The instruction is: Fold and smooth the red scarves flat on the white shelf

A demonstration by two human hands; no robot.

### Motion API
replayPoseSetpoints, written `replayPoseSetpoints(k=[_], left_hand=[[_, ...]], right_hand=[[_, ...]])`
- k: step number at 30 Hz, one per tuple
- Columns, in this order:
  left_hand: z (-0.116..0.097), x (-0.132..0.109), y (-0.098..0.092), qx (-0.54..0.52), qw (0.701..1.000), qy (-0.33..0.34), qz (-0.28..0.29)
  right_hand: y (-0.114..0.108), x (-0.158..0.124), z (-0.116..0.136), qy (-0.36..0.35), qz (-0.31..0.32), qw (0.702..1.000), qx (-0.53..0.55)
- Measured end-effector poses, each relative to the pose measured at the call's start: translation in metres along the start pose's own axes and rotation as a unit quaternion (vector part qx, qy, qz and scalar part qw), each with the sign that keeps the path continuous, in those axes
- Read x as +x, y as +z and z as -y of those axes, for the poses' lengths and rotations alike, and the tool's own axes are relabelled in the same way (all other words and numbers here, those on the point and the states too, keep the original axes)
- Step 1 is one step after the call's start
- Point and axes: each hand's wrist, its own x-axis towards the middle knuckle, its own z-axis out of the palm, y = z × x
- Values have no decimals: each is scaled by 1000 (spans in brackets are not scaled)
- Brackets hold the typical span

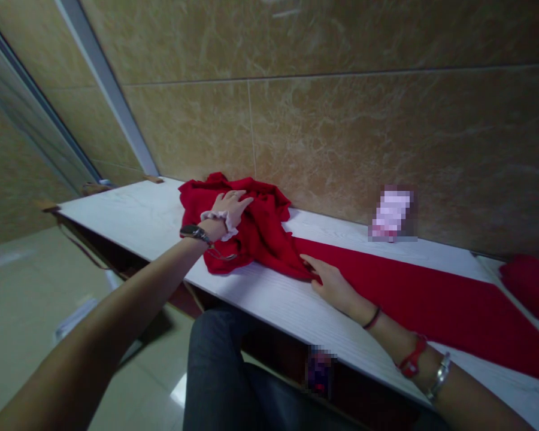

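Observation:
A bunched heap of red cloth (pixel 269 239) lies on the white table near the wall. Resting on top of it is my left hand (pixel 232 206), palm down with the fingers stretched out; a scrunchie and a watch circle that wrist. My right hand (pixel 330 281) pinches the lower edge of the heap where it tapers, thumb and fingers closed on the fabric. From there a long flat strip of red cloth (pixel 413 287) runs to the right. Whether heap and strip are one piece, I cannot tell.
The narrow white tabletop (pixel 117 209) stands against a tiled wall (pixel 318 137). A blurred-out, phone-like object (pixel 391 212) leans at the wall. More red fabric (pixel 530 284) lies at the far right. My legs (pixel 215 365) are by the table's front edge.

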Motion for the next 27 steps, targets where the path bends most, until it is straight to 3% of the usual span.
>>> replayPoseSetpoints(k=[5,8,12,16,20,24,27], left_hand=[[-54,-47,35,-22,971,219,93],[-82,-61,50,-27,977,204,51],[-100,-49,52,-9,980,199,6],[-92,-36,45,2,977,215,-8],[-66,-42,42,22,989,144,-8],[-51,-56,44,31,991,129,17],[-54,-59,47,43,993,106,-25]], right_hand=[[2,2,3,-5,-78,997,-24],[3,2,2,6,-95,995,-30],[2,1,1,1,-76,997,-35],[0,0,2,35,-66,996,-54],[-2,-1,3,93,-55,993,-45],[-3,0,8,90,-39,995,-34],[-3,-1,12,76,-17,996,-40]])
